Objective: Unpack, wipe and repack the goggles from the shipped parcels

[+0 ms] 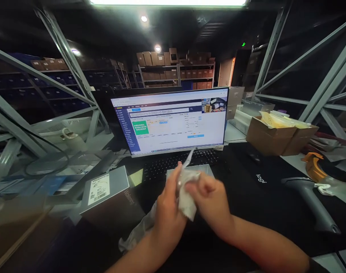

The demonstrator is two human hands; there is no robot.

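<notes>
Hands point(190, 197) half hide plastic bag point(187, 189).

1. The white plastic bag point(187, 189) is mostly covered by both hands; the left hand point(169, 206) and right hand point(209, 199) wrap around it, so what's inside can't be made out.
2. Text on the monitor point(170, 119) is way too small to read.
3. The keyboard point(175, 163) is partly behind the hands and the bag.
4. Near left, the brown box point(16, 227) is a blurry smear and runs off the frame edge.
5. The label on the grey box point(104, 189) has print too tiny to tell.
6. The orange tape dispenser point(315, 167) on the right is half hidden in shadow.
7. Far shelves point(173, 68) are dark, carton markings unreadable.
</notes>
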